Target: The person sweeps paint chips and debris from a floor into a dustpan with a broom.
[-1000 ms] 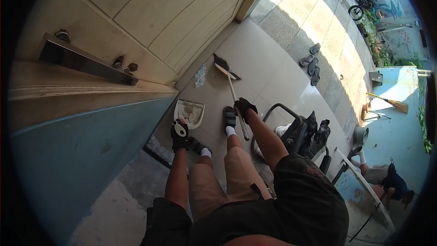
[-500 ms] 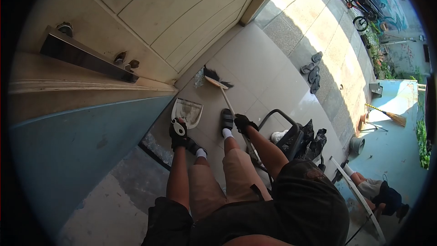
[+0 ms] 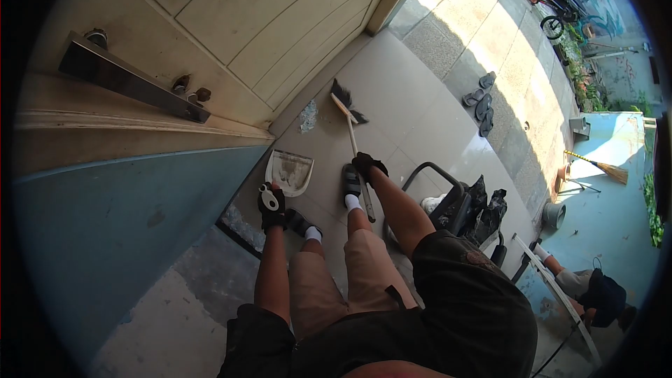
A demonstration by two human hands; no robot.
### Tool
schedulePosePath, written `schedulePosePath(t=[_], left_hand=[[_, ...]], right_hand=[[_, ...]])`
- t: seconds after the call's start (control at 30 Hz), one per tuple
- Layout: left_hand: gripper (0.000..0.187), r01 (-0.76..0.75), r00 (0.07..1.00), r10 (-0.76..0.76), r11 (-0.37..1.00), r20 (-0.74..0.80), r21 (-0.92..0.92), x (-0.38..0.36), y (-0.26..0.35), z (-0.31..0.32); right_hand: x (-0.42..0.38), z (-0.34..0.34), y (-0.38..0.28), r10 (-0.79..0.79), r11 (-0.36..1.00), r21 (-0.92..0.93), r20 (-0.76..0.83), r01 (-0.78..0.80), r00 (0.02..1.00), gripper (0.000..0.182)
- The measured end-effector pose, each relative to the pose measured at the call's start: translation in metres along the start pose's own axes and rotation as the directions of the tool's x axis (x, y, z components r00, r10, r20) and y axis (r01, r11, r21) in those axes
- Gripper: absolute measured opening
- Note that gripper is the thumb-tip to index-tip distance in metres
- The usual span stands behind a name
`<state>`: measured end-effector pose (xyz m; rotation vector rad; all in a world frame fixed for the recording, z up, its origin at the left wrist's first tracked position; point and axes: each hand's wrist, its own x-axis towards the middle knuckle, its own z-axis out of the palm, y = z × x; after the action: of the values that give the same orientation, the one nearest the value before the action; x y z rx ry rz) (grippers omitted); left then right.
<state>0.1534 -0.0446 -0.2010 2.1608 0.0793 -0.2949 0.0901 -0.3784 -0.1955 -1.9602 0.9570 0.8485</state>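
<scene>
My left hand, in a black fingerless glove, is closed around the handle of a white dustpan; the handle's holed end shows over the glove. The pan's wide mouth faces the door, with grey dirt marks inside. My right hand, gloved too, grips the shaft of a broom partway down, and the shaft's end sticks out below the hand. The broom's dark bristles are at the tiles, to the right of a small pile of clear, whitish debris. That pile lies between broom and pan, close to the door.
A cream door and blue wall border the left. By my right arm stands a black-framed chair with black plastic bags. Sandals lie outside the tiles. Another person is bent over at the lower right.
The broom head has moved right and slightly toward the doorway, away from the debris pile, which now shows fully. My right hand has shifted slightly up and left; the dustpan stays nearly in place.
</scene>
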Motion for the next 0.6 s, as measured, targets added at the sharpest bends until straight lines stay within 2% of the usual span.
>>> schedulePosePath(t=[0.03, 0.1, 0.23, 0.27, 0.3, 0.33, 0.37, 0.43, 0.47, 0.53, 0.57, 0.6], left_hand=[[0.04, -0.006, 1.0, 0.006, 1.0, 0.016, -0.021, -0.001, -0.007, 0.0], [0.043, 0.034, 0.999, -0.034, 0.999, 0.035, -0.002, -0.008, 0.003, -0.005], [0.048, 0.106, 0.989, -0.109, 0.994, 0.101, 0.035, -0.009, 0.003, -0.013], [0.048, 0.104, 0.989, -0.107, 0.994, 0.1, 0.036, -0.009, 0.002, -0.013], [0.038, 0.051, 0.998, -0.051, 0.999, 0.032, 0.015, -0.009, 0.002, -0.012], [0.028, -0.004, 0.999, 0.004, 1.0, -0.039, -0.002, -0.008, 0.002, -0.012], [0.028, -0.005, 0.999, 0.005, 1.0, -0.041, 0.0, -0.008, 0.005, -0.013], [0.03, -0.11, 0.993, 0.114, 0.988, -0.031, 0.108, -0.007, 0.014, -0.018], [0.03, -0.109, 0.993, 0.113, 0.988, -0.028, 0.109, -0.006, 0.015, -0.018], [0.031, -0.106, 0.994, 0.103, 0.988, 0.03, 0.114, -0.005, 0.015, -0.017], [0.031, -0.104, 0.994, 0.101, 0.988, 0.032, 0.113, -0.006, 0.018, -0.014], [0.032, -0.054, 0.998, 0.052, 0.994, 0.024, 0.098, -0.006, 0.02, -0.012]], right_hand=[[-0.006, 0.0, -0.003, 0.0, 1.0, 0.002, -0.002, 0.0, 1.0, 0.028], [-0.008, 0.006, 0.0, -0.04, 0.987, -0.157, 0.037, 0.045, 0.999, 0.033], [-0.012, 0.036, 0.032, -0.065, 0.99, -0.12, 0.095, 0.076, 0.993, 0.038], [-0.017, 0.045, 0.042, -0.046, 0.998, -0.031, 0.072, 0.048, 0.996, 0.04], [-0.034, 0.045, 0.035, -0.024, 0.998, 0.059, 0.051, 0.021, 0.998, 0.042], [-0.053, 0.042, 0.033, 0.073, 0.958, 0.27, 0.101, -0.098, 0.992, 0.041], [-0.067, 0.042, 0.029, 0.07, 0.958, 0.272, 0.102, -0.096, 0.992, 0.041], [-0.082, 0.042, 0.027, 0.123, 0.815, 0.568, 0.014, -0.109, 0.992, 0.039], [-0.08, 0.042, 0.028, 0.125, 0.814, 0.57, 0.016, -0.112, 0.992, 0.039], [-0.061, 0.038, 0.033, 0.155, 0.607, 0.794, -0.093, -0.021, 0.984, 0.027], [-0.047, 0.037, 0.038, 0.158, 0.608, 0.793, -0.093, -0.023, 0.983, 0.027], [-0.029, 0.037, 0.043, 0.143, 0.401, 0.912, 0.033, -0.089, 0.989, 0.021]])
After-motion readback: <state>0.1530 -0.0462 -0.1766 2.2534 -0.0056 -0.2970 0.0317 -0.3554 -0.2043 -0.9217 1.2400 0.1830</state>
